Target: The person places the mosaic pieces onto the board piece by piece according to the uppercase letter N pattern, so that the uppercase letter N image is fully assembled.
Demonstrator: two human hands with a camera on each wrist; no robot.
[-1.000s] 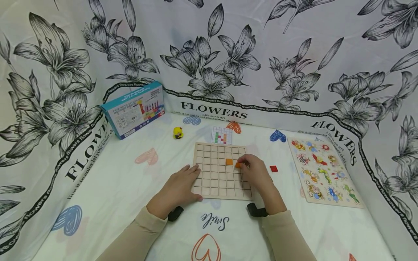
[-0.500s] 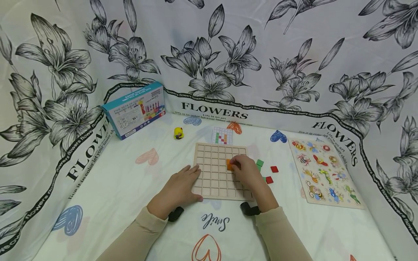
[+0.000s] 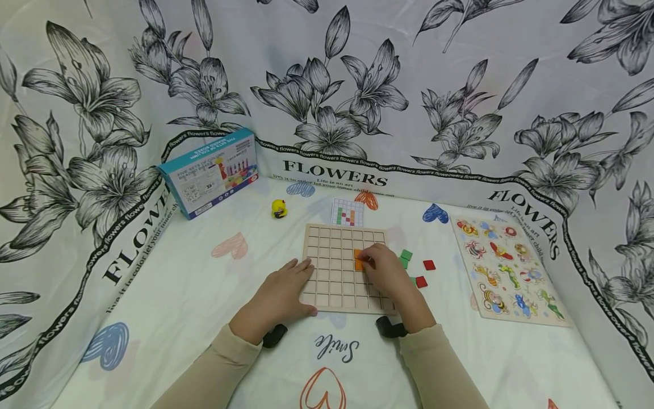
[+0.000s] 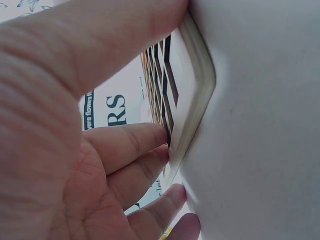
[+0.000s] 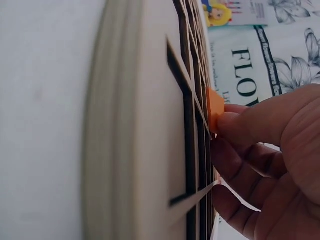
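Note:
A square wooden grid board (image 3: 324, 287) lies before me in the head view. My left hand (image 3: 276, 295) rests on its left edge, thumb at the near left corner and fingers extended; the left wrist view shows these fingers (image 4: 130, 145) touching the rim. My right hand (image 3: 386, 272) is over the board's right half. Its thumb and fingers pinch an orange square tile (image 5: 215, 107), set at the grid surface. Another orange tile (image 3: 357, 253) lies in the cell just beyond it, partly covered by the hand. Beyond the board sits a pattern card (image 3: 347, 212) with coloured squares.
Green tiles (image 3: 406, 254) and red tiles (image 3: 429, 264) lie loose right of the board. Farther right is a wooden insect puzzle board (image 3: 511, 272). A yellow toy duck (image 3: 279, 208) and a blue-and-white box (image 3: 209, 173) stand at the back left.
My right hand has moved left with the orange tile, bringing it just nearer than the other orange tile. Green and red tiles behind the hand came into view. The left hand stays put.

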